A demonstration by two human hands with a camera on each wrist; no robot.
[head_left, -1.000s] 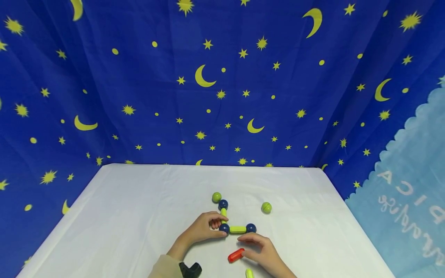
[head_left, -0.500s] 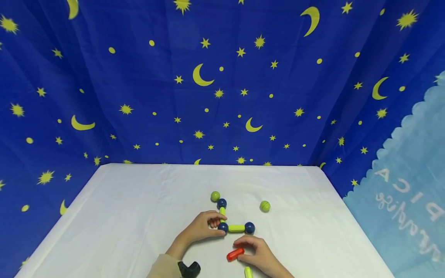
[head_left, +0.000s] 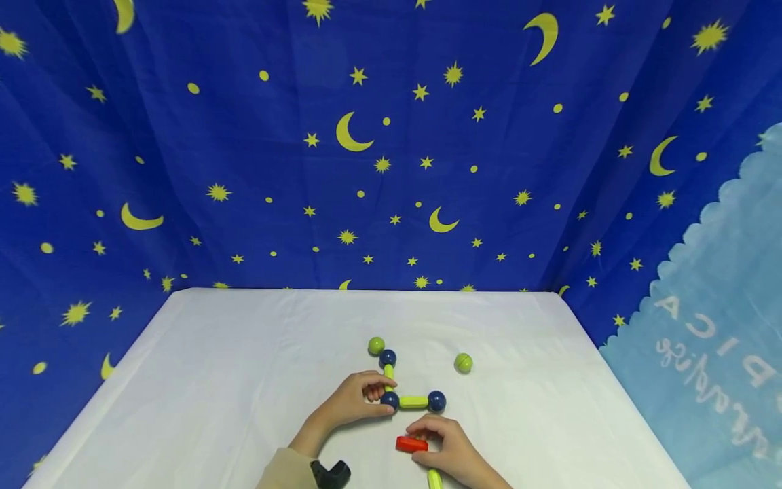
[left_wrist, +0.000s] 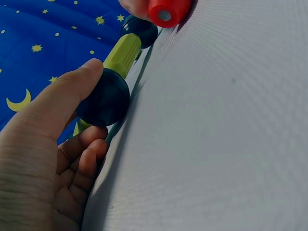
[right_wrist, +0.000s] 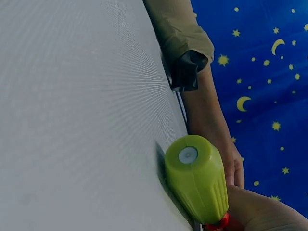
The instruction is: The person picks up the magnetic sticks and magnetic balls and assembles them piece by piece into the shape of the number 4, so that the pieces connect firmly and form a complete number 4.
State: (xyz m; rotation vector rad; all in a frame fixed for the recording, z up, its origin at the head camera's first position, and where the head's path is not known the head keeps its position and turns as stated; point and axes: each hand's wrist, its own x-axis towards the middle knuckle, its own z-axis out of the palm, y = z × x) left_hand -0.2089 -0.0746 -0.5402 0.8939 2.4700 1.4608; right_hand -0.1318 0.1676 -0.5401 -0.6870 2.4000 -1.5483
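Observation:
My left hand [head_left: 357, 396] pinches the dark blue ball [head_left: 389, 402] at the corner of an L of magnetic rods and balls. One yellow-green rod [head_left: 414, 402] runs right from it to a second blue ball [head_left: 436, 401]. Another yellow-green rod [head_left: 389, 373], partly behind my fingers, leads back to a third blue ball [head_left: 387, 358]. My right hand [head_left: 451, 446] grips a red magnetic rod [head_left: 411, 444] by its right end, in front of the L. In the left wrist view, the red rod [left_wrist: 168, 12] shows its round metal end.
A green ball [head_left: 376, 346] sits right at the far blue ball, and another green ball [head_left: 463, 363] lies apart to the right. A loose yellow-green rod [head_left: 434, 479] lies by my right hand. Star-patterned blue cloth [head_left: 391, 190] hangs behind the white table [head_left: 244, 380].
My right hand has closed on the red rod, which has turned from slanted to nearly crosswise. My left hand stays on the corner ball. The view has shifted slightly.

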